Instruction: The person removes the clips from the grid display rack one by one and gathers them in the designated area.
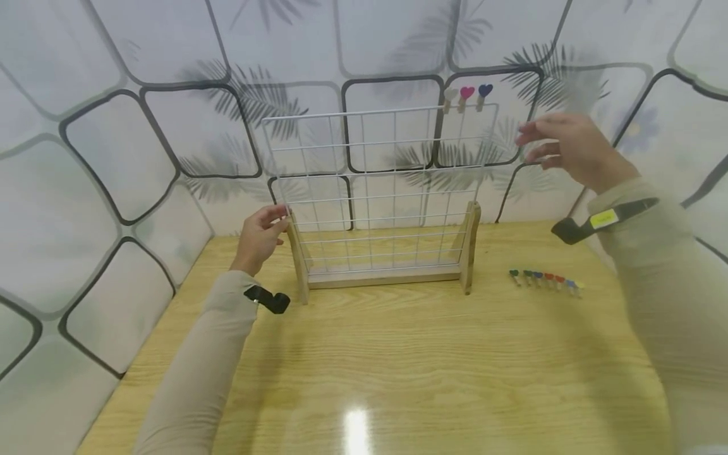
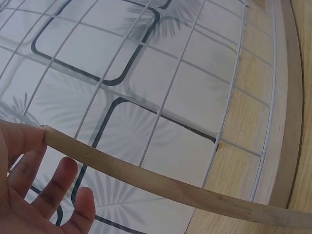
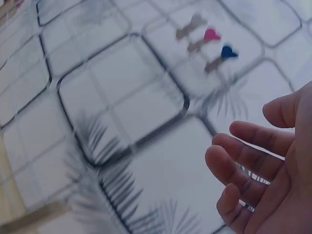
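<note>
A white wire grid rack (image 1: 370,272) stands upright between wooden end posts on the table. My left hand (image 1: 258,239) pinches the top of the left wooden post (image 2: 131,168) between thumb and index finger, its other fingers loosely bent. Three heart-topped clothespins are clipped along the grid's top wire near its right end: a white clothespin (image 1: 450,98), a pink clothespin (image 1: 467,94) and a dark blue clothespin (image 1: 485,91). My right hand (image 1: 577,150) hovers in the air to the right of them, fingers relaxed and holding nothing.
Several small heart clothespins (image 1: 548,277) in green, blue, red and yellow lie in a row on the wooden table (image 1: 432,366), right of the rack. Behind the rack rises a patterned wall covering (image 1: 392,44).
</note>
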Motion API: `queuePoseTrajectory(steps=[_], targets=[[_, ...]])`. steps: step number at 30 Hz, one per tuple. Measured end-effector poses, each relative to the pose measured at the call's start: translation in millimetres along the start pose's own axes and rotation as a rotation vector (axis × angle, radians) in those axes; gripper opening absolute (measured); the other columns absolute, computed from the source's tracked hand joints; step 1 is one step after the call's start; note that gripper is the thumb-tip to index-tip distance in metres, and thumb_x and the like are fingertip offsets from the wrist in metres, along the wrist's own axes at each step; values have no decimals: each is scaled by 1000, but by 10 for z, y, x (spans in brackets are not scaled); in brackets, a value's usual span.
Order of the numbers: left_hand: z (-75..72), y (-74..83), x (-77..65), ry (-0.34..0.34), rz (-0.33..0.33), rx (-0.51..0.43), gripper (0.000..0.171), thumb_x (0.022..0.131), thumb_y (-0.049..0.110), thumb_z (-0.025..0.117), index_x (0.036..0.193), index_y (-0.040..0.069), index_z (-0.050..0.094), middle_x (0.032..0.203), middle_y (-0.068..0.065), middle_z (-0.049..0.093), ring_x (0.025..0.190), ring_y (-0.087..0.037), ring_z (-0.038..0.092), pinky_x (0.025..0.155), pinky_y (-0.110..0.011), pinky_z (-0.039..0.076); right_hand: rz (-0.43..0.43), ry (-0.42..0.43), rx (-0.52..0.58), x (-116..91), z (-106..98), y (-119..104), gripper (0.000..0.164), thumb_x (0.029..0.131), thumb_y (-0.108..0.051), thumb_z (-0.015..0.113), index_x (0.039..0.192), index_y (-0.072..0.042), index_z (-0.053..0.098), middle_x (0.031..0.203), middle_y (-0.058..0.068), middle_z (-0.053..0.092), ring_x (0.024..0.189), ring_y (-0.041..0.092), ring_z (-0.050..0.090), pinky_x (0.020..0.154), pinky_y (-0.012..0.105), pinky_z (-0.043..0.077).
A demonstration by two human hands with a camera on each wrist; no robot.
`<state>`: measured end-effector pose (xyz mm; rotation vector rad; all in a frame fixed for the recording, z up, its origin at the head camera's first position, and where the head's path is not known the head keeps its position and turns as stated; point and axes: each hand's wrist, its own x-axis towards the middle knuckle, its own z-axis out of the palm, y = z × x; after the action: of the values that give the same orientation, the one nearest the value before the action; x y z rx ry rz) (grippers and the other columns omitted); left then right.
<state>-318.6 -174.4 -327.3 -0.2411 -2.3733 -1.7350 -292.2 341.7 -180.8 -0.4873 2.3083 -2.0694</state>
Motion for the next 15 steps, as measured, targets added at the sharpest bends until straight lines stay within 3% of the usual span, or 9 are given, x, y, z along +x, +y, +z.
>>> queuePoseTrajectory(steps=[3,9,15], targets=[[8,18,16,1,12,-8,38,99,11,56,135,-2,52,135,-18,55,92,-10,57,69,-23,49,-61,-20,27,78,147,-234,24,102,-22,53,109,-4,66,103,7,67,75,19,64,61,24,51],[14,38,21,0,18,-9,38,100,13,55,135,-1,52,134,-18,55,93,-11,57,71,-26,48,-117,79,-333,207,513,-585,29,102,-30,51,115,-7,63,109,3,62,80,15,62,60,20,49],[-3,33,8,3,-7,22,36,100,13,56,134,1,55,132,-15,57,97,-14,57,71,-28,49,-154,119,-392,368,784,-753,22,100,-22,55,116,-9,63,108,4,62,81,15,62,60,19,49]])
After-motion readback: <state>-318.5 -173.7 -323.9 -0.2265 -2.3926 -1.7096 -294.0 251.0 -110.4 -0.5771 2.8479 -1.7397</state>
